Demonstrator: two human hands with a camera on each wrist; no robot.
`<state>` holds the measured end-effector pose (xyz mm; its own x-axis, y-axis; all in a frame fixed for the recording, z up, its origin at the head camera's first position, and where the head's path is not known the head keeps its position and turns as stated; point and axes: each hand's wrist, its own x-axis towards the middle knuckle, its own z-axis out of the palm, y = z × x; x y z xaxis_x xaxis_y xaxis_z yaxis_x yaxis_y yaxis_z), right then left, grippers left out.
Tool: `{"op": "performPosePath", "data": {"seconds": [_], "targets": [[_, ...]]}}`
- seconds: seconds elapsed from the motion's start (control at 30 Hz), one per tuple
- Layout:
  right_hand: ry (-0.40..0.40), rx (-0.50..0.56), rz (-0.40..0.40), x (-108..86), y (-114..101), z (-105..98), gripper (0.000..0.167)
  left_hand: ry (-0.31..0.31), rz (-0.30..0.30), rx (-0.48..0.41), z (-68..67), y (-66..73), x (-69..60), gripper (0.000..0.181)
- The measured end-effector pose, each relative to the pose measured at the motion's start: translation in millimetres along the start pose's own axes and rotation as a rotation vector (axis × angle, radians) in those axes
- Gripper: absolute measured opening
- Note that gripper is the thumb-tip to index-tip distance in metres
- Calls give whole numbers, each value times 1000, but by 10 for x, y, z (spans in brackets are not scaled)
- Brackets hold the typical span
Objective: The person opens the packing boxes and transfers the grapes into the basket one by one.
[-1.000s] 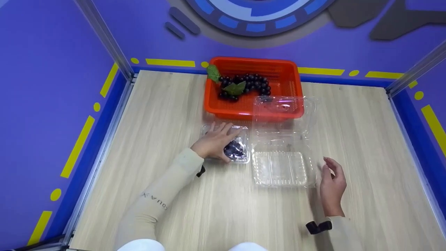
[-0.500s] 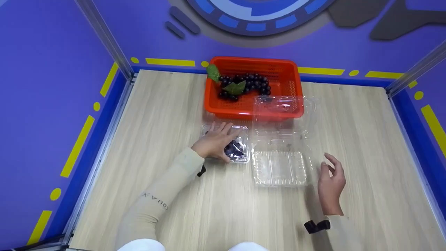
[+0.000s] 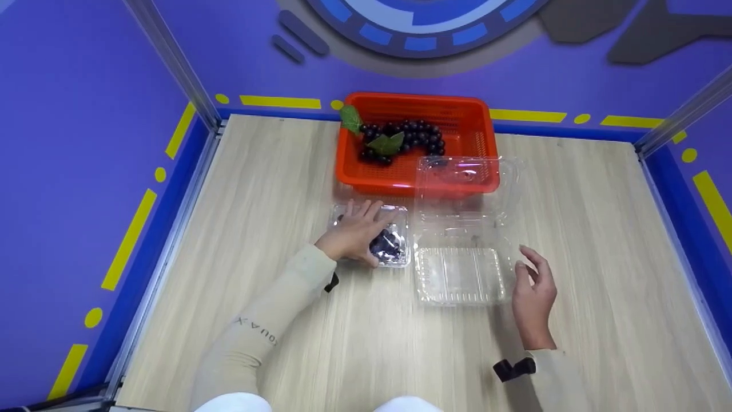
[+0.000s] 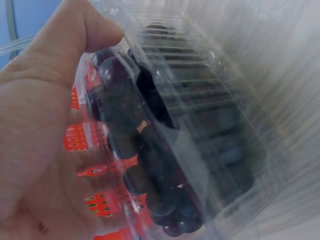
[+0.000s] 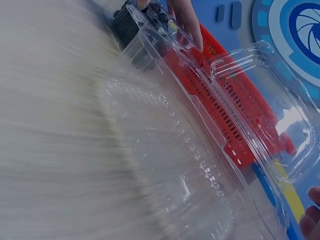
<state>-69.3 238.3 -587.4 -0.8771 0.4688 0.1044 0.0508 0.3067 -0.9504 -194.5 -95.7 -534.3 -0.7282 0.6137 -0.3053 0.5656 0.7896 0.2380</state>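
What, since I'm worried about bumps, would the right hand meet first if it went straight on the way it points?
Probably the right edge of the raised clear lid. The right hand points just about there, though it might slip past, as depth is unclear.

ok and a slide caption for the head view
Left hand resting on a clear box of dark grapes, right hand beside an open container, red basket behind.

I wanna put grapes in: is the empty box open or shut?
Open: the box has its lid raised behind, with the basket showing through.
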Motion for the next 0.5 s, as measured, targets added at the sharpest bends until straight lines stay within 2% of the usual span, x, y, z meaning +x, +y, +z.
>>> {"op": "performPosePath", "data": {"seconds": [0.2, 0.5], "targets": [[-15, -14, 4, -5, 6, 66, 33, 6, -5, -9, 16, 22, 9, 125], [-83, 0, 37, -30, -52, 174, 34, 9, -19, 35, 61, 38, 11, 125]]}}
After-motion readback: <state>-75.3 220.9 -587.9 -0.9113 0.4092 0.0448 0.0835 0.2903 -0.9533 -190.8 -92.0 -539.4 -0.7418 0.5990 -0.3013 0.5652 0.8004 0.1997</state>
